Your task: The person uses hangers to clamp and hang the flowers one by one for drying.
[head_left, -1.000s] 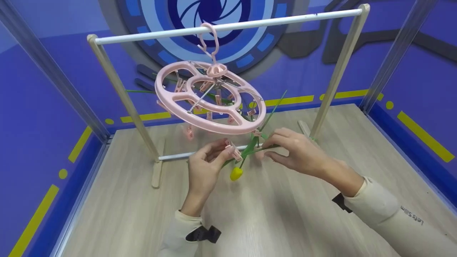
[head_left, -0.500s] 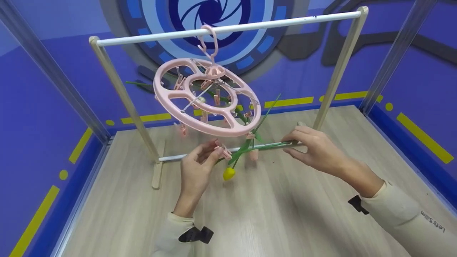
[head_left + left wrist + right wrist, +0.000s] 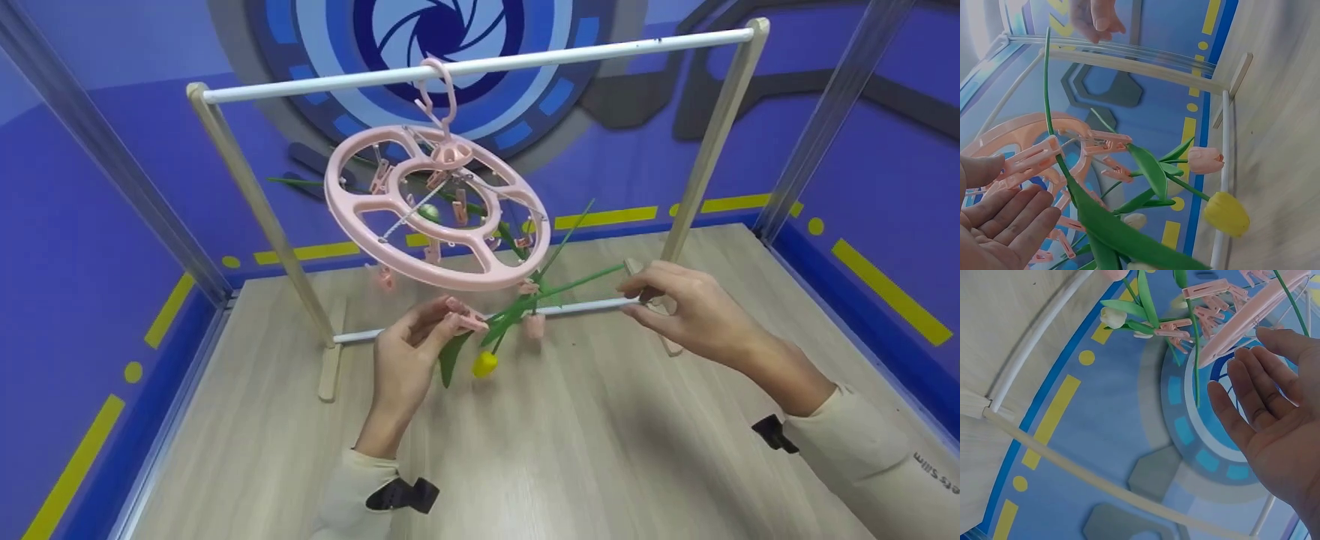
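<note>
Thumb and fingers of my left hand (image 3: 409,341) pinch a pink clothespin (image 3: 471,321) below the near rim of the round pink clip hanger (image 3: 450,276). In the left wrist view this clothespin (image 3: 1030,163) bites on a green flower stem (image 3: 1047,84) with a long leaf (image 3: 1129,236); its bloom is hardly visible. My right hand (image 3: 694,311) is at the right, fingers relaxed, just beyond the stem's free end and apart from it. A yellow tulip (image 3: 485,364) and a pink tulip (image 3: 1206,160) hang head down close by.
The hanger hooks over the white top bar (image 3: 600,51) of a wooden-legged rack. Several more clothespins dangle from it, and a white tulip (image 3: 1113,318) shows in the right wrist view. A white lower bar (image 3: 585,307) runs behind the flowers. Blue printed walls enclose the table.
My right hand has slid right along the stem and come off its end, which now points up to the right. My left hand has shifted slightly left with the clothespin.
</note>
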Available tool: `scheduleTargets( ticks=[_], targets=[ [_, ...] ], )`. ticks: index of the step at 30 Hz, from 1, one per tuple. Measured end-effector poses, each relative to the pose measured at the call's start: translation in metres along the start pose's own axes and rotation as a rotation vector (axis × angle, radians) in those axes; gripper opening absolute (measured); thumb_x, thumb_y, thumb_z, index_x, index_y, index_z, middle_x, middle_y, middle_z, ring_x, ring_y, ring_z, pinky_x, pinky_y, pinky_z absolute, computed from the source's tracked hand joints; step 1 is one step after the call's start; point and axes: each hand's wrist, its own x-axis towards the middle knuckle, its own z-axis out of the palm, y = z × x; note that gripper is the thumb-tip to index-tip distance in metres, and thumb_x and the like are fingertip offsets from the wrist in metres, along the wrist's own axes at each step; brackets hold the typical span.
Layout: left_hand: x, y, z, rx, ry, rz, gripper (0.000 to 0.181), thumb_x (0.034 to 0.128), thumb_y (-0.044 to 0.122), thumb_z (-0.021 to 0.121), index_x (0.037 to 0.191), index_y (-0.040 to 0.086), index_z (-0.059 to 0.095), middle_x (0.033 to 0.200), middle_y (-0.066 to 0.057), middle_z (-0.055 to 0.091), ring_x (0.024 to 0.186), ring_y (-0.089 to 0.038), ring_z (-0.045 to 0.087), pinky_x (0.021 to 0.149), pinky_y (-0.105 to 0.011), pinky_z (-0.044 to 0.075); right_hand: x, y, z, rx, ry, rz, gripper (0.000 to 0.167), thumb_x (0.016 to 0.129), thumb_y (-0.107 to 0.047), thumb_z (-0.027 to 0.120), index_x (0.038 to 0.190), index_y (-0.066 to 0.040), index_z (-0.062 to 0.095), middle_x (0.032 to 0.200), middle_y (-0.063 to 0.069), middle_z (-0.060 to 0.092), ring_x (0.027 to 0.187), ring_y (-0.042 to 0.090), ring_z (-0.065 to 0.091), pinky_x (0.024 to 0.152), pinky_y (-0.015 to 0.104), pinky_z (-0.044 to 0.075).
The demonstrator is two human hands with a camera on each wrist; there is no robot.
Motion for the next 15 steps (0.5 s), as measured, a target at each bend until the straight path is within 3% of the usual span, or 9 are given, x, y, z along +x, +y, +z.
scheduleTargets(
  ticks=[8, 15],
  targets=[
    [-0.001, -0.003, -0.014, 0.045, 0.014, -0.005, 0.032, 0.1013, 0.015, 0.076, 0.131, 0.003, 0.072, 0.127, -0.009, 0.074, 0.12, -0.026, 0.07, 0.102, -0.03, 0.056, -0.009, 0.011, -0.005, 0.027, 0.011, 0.036, 0.03, 0.084, 0.01, 0.085, 0.108, -0.006, 0.076, 0.099, -0.003, 0.071, 0.087, 0.014, 0.071, 0.081, 0.009, 0.053],
    [0.0, -0.003, -0.041, 0.134, 0.071, -0.005, 0.037, 0.1009, 0.014, 0.076, 0.134, -0.001, 0.069, 0.131, -0.012, 0.072, 0.12, -0.026, 0.07, 0.102, -0.028, 0.055, -0.015, 0.026, -0.011, -0.014, 0.02, 0.081, 0.025, 0.086, 0.007, 0.084, 0.106, -0.007, 0.076, 0.099, -0.003, 0.073, 0.088, 0.01, 0.07, 0.082, 0.007, 0.051]
  ],
)
